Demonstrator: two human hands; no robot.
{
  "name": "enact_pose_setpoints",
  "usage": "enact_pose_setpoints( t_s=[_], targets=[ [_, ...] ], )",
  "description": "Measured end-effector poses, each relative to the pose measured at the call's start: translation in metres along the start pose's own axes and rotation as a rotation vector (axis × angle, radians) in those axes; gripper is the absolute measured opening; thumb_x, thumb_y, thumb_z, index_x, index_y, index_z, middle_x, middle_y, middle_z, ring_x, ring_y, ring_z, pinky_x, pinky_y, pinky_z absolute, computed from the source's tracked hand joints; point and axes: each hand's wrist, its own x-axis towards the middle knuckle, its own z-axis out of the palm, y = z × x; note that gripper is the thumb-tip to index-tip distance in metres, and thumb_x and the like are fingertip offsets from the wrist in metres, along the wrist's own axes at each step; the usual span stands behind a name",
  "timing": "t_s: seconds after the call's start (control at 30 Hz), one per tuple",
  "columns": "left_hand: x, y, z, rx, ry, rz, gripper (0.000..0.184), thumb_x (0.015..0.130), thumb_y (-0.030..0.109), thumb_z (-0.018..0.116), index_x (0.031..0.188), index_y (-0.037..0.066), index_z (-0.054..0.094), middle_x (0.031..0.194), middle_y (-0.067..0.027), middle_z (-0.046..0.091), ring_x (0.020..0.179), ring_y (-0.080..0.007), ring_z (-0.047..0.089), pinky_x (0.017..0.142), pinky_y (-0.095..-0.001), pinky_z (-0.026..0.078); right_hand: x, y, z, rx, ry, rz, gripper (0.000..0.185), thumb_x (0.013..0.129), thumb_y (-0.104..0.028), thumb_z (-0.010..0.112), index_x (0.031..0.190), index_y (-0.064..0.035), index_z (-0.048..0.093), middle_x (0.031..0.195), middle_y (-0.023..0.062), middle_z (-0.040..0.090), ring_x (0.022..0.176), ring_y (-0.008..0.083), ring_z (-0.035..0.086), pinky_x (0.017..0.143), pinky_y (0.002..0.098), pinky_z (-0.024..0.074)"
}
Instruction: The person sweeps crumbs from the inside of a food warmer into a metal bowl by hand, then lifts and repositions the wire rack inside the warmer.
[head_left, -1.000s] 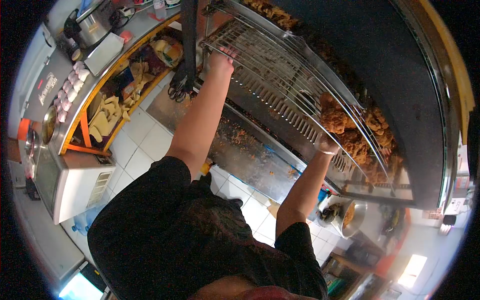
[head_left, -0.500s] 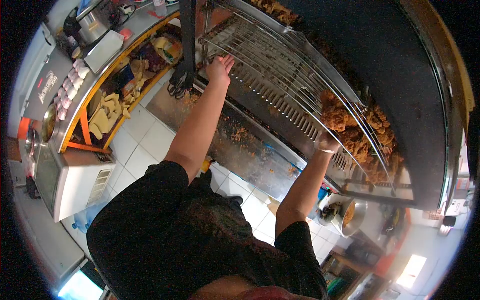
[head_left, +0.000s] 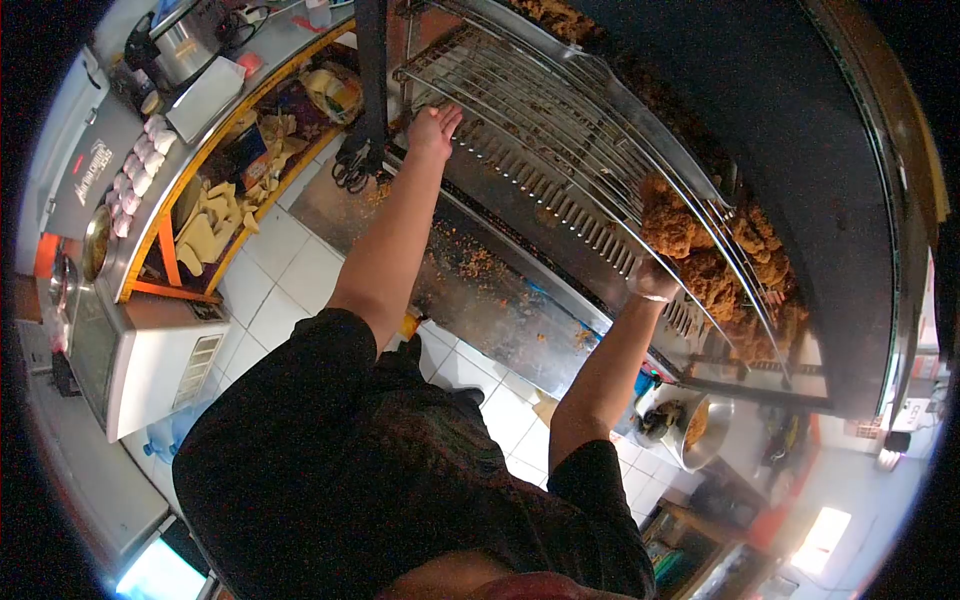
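Brown fried pieces (head_left: 700, 270) are heaped at the right end of a wire rack (head_left: 540, 110) inside a dark-framed cabinet. Just below the rack's left end is my left hand (head_left: 435, 130), fingers apart and nothing in it. My right hand (head_left: 655, 280), in what looks like a clear glove, is at the rack's right end beside the fried pieces; its fingers are hidden behind the rack and food. A ridged metal strip (head_left: 560, 205) runs between my hands. Orange crumbs (head_left: 470, 260) lie scattered on the metal ledge nearer to me.
Black-handled scissors (head_left: 354, 170) hang by the cabinet's left post. On the left, a counter holds a row of wrapped pale bundles (head_left: 135, 180) and a white tray (head_left: 205, 98), above a shelf of papers. A metal bowl (head_left: 708, 435) stands at the lower right.
My left hand has let go of the rack's front edge, opened and drawn slightly left and down. My right hand has stayed nearly in place.
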Motion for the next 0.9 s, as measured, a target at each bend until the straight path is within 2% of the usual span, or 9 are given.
enact_pose_setpoints(
  t_s=[0.23,0.33,0.53,0.6,0.67,0.73,0.77,0.9],
  targets=[
    [-0.011,0.013,0.015,-0.012,0.047,-0.05,0.016,0.086,-0.001,0.039,0.099,-0.01,0.037,0.122,-0.0312,0.044,0.112,-0.0401,0.051,0.097,-0.0454,0.048,0.005,0.001,-0.002,-0.006,0.005,0.007,0.059,0.09,-0.05,0.043,0.135,-0.0122,0.04,0.138,0.0112,0.042,0.125,0.0347,0.039,0.103,0.0557,0.0325],
    [0.0,0.009,0.014,-0.052,0.074,-0.058,0.013,0.09,0.002,0.037,0.098,-0.009,0.037,0.12,-0.0308,0.045,0.113,-0.0399,0.049,0.098,-0.0453,0.047,0.007,0.0,-0.003,-0.009,0.011,0.006,0.059,0.09,-0.05,0.043,0.135,-0.0121,0.04,0.137,0.0112,0.042,0.125,0.0347,0.04,0.103,0.0557,0.0326],
    [0.028,0.005,0.007,-0.028,0.097,-0.045,0.017,0.096,0.009,0.035,0.103,-0.006,0.037,0.119,-0.0259,0.046,0.111,-0.0376,0.051,0.098,-0.0455,0.047,0.004,0.002,-0.006,-0.002,0.036,0.006,0.059,0.09,-0.05,0.043,0.135,-0.012,0.04,0.137,0.0112,0.042,0.125,0.0347,0.04,0.102,0.0557,0.0328],
    [0.019,0.01,0.013,-0.019,0.117,-0.027,0.012,0.096,0.008,0.035,0.091,-0.002,0.038,0.099,-0.0187,0.047,0.092,-0.0306,0.053,0.097,-0.046,0.048,0.002,0.003,-0.009,0.001,0.044,0.011,0.059,0.09,-0.05,0.043,0.135,-0.012,0.04,0.137,0.0112,0.043,0.125,0.0346,0.04,0.102,0.0557,0.0329],
    [0.002,0.01,0.021,-0.037,0.159,-0.02,0.02,0.096,0.007,0.035,0.077,0.003,0.036,0.077,-0.0109,0.044,0.072,-0.023,0.052,0.097,-0.0463,0.048,0.001,0.004,-0.01,0.009,0.054,0.008,0.059,0.09,-0.05,0.043,0.135,-0.012,0.04,0.137,0.0112,0.043,0.125,0.0346,0.04,0.102,0.0557,0.033],
    [0.019,0.009,0.013,-0.074,0.105,-0.024,0.027,0.095,0.005,0.035,0.069,0.007,0.027,0.069,-0.0065,0.037,0.063,-0.019,0.045,0.098,-0.046,0.047,0.002,0.004,-0.011,0.01,0.062,0.004,0.059,0.09,-0.05,0.043,0.135,-0.012,0.04,0.137,0.0113,0.043,0.125,0.0346,0.04,0.102,0.0557,0.033],
    [0.06,-0.003,-0.012,-0.096,0.015,-0.053,0.025,0.093,0.004,0.036,0.07,0.007,0.028,0.07,-0.0061,0.038,0.064,-0.0198,0.046,0.098,-0.0466,0.047,0.004,0.005,-0.01,0.01,0.065,-0.001,0.059,0.09,-0.05,0.043,0.135,-0.0119,0.04,0.137,0.0113,0.043,0.125,0.0346,0.04,0.102,0.0557,0.0331],
    [0.047,0.002,0.001,-0.08,0.091,-0.065,0.023,0.093,0.005,0.036,0.071,0.007,0.029,0.07,-0.0062,0.038,0.063,-0.0193,0.045,0.098,-0.0476,0.047,0.012,0.003,-0.022,-0.002,0.057,0.007,0.058,0.091,-0.05,0.042,0.134,-0.0111,0.042,0.135,0.0113,0.045,0.123,0.0343,0.042,0.102,0.0555,0.0345]
  ],
)
